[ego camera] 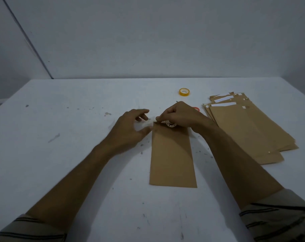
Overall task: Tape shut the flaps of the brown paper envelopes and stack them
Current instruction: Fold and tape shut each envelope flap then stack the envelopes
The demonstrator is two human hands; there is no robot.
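Observation:
A brown paper envelope (172, 158) lies lengthwise on the white table (69, 154), its flap end far from me. My right hand (179, 114) sits over that far end and holds a white tape roll (171, 124), with thumb and forefinger pinching the tape's end at the envelope's upper left corner. My left hand (130, 128) hovers just left of that corner, fingers spread and relaxed, its thumb tip close to the envelope's edge. A stack of brown envelopes (249, 126) with white strips on their flaps lies to the right.
A yellow tape roll (184, 92) stands on the table beyond my hands. Something small and red (196, 108) peeks out behind my right hand. The table shows scattered marks and scraps. A plain wall rises behind the far edge.

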